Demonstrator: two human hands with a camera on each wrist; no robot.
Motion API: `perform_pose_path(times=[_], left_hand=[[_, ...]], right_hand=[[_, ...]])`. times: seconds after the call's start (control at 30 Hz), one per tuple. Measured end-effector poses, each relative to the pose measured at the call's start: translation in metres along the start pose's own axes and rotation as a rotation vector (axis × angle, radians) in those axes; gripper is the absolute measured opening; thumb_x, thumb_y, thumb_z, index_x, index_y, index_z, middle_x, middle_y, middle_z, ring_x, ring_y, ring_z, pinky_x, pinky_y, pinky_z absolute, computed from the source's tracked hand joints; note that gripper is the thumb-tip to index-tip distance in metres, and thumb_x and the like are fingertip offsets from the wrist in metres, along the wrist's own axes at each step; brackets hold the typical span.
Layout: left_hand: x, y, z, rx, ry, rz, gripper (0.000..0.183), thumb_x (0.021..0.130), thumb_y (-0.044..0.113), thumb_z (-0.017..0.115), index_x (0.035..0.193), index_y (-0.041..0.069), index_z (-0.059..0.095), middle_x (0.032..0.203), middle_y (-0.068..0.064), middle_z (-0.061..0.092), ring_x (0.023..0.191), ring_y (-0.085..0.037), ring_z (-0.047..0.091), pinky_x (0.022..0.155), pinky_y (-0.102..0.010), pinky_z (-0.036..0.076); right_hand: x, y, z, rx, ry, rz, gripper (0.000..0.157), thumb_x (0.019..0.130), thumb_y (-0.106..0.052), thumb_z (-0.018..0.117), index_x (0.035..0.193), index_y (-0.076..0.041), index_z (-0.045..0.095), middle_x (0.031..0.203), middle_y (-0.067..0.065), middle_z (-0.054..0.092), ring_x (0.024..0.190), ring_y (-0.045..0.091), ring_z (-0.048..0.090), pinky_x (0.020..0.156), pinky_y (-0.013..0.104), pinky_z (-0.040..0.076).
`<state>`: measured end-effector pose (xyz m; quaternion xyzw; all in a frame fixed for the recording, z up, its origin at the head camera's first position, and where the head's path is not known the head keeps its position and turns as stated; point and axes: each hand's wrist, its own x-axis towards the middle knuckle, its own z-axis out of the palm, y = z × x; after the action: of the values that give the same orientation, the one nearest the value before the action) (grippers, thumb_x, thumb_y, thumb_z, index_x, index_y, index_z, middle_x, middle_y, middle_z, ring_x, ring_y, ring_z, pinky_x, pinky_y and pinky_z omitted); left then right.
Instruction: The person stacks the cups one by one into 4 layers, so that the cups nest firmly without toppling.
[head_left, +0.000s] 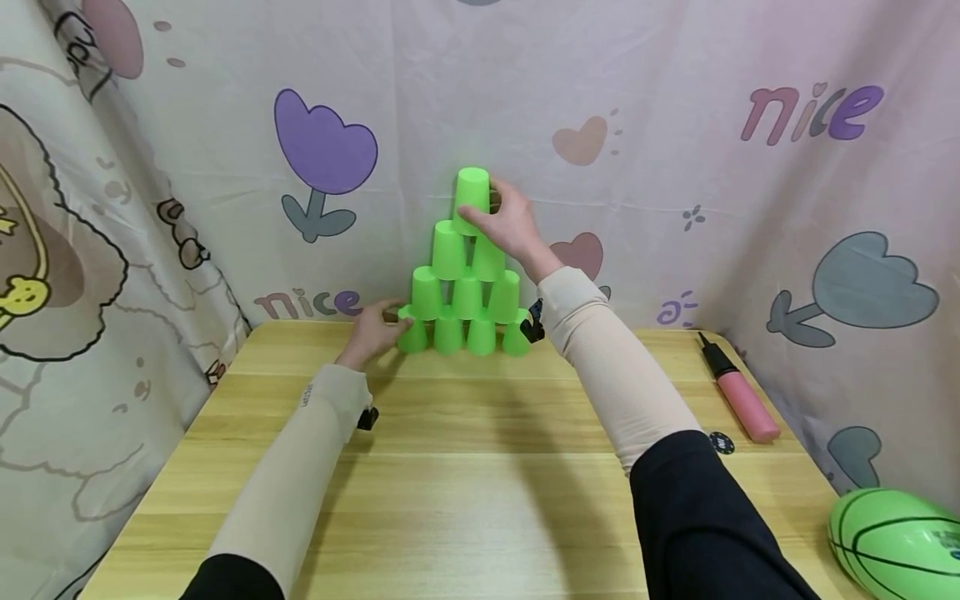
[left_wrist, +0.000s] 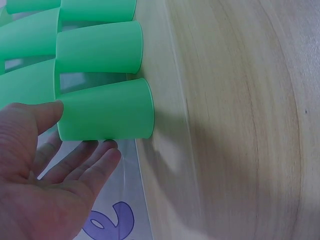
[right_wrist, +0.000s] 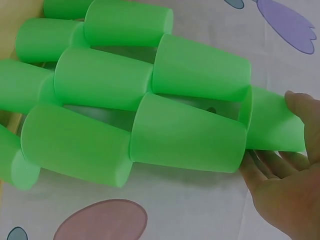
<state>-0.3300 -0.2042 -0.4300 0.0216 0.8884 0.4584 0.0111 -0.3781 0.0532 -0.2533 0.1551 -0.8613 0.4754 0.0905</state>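
Green plastic cups stand upside down in a four-tier pyramid at the table's back edge. My right hand [head_left: 516, 225] holds the single top cup [head_left: 472, 197], thumb on its front and fingers round its right side. That top cup [right_wrist: 272, 120] sits over the two second-tier cups in the right wrist view. Low at the left, my left hand [head_left: 372, 335] is beside the bottom-left cup [head_left: 413, 335]. In the left wrist view, the thumb [left_wrist: 50, 115] touches this cup's upper edge, while the loosely extended fingers lie along its outer side.
The wooden table [head_left: 450, 517] reaches up to a printed curtain [head_left: 420, 92] right behind the pyramid. Toward the right lie a pink hand pump [head_left: 746, 404] with a black nozzle, and a small black disc [head_left: 722, 442]. A green ball [head_left: 892, 537] is at the lower right.
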Motion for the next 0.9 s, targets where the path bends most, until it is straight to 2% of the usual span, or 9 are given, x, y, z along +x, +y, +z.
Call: perform_pose_path(times=[0.7, 0.9], left_hand=[[0.0002, 0.0021, 0.0003, -0.007, 0.004, -0.001, 0.058, 0.106, 0.024, 0.063, 0.157, 0.003, 0.046, 0.143, -0.03, 0.06, 0.13, -0.044, 0.061, 0.101, -0.05, 0.06], [0.0003, 0.0027, -0.0001, 0.012, 0.007, 0.009, 0.057, 0.106, 0.024, 0.062, 0.156, 0.002, 0.046, 0.144, -0.031, 0.059, 0.133, -0.045, 0.06, 0.104, -0.051, 0.059]], right_hand=[[0.0033, 0.0018, 0.0024, -0.021, 0.029, 0.004, 0.075, 0.098, -0.04, 0.075, 0.16, -0.013, 0.043, 0.145, 0.01, 0.063, 0.129, 0.023, 0.063, 0.107, 0.034, 0.055], [-0.0005, 0.0012, -0.0012, 0.051, 0.014, 0.047, 0.082, 0.095, -0.046, 0.078, 0.161, -0.017, 0.04, 0.148, 0.008, 0.061, 0.13, 0.02, 0.061, 0.109, 0.033, 0.054]])
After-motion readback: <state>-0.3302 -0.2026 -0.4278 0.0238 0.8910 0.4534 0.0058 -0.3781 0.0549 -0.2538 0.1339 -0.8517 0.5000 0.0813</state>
